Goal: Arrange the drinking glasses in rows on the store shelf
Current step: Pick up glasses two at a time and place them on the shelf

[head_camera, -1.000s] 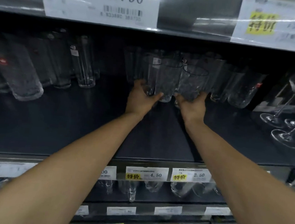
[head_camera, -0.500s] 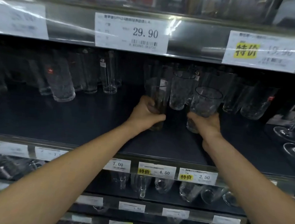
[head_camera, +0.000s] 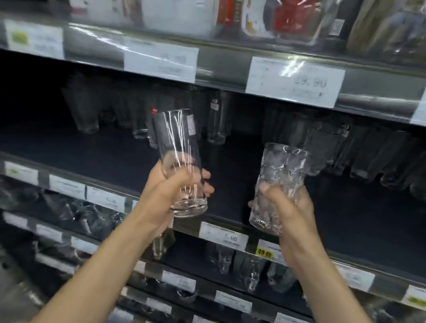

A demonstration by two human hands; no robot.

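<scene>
My left hand (head_camera: 170, 191) grips a tall smooth clear glass (head_camera: 179, 141) near its base, tilted a little to the left. A textured clear glass (head_camera: 281, 171) stands nearly upright in my right hand (head_camera: 288, 212), held by its lower half. Both glasses hang in the air in front of the dark shelf (head_camera: 95, 158), just above its front edge. Further back on that shelf stand several more clear glasses: a group on the left (head_camera: 87, 110) and a group on the right (head_camera: 382, 159).
A price-label rail (head_camera: 224, 235) runs along the shelf's front edge. The shelf above (head_camera: 217, 63) carries packaged goods and white price tags. Lower shelves (head_camera: 247, 269) hold more glassware. The image is motion-blurred.
Both hands have pulled back from the rear glass group, each lifting out a glass to the shelf's front. The view has swung left and upward.
</scene>
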